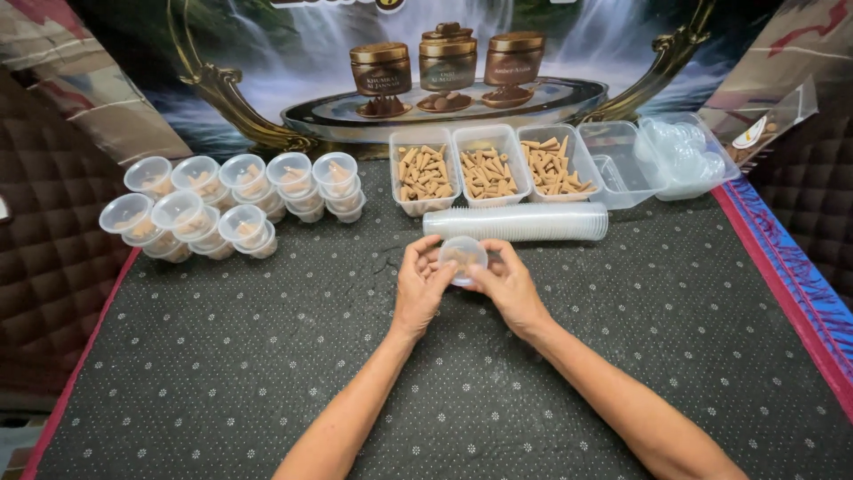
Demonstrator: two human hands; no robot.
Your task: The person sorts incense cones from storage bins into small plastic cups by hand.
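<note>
Both hands met mid-counter: the left hand (420, 283) and right hand (505, 283) each had a narrow grip, fingertips pinched on the rim of one small clear cup (463, 258), held up between them just off the dotted counter (267, 356). Whether it was empty or being capped, I couldn't tell. Just beyond the grip lay a sleeve of nested cups (515, 222) on its side, and behind that three trays of tan cones (484, 172), then an empty tray (622, 164) and a tub of lids (689, 151) off to the right. Well out to the left of the grip sat stacked filled cups (235, 200). Looked like the cup-readying step; next would call for a steady one-handed hold and a clean pinch on a cone
</note>
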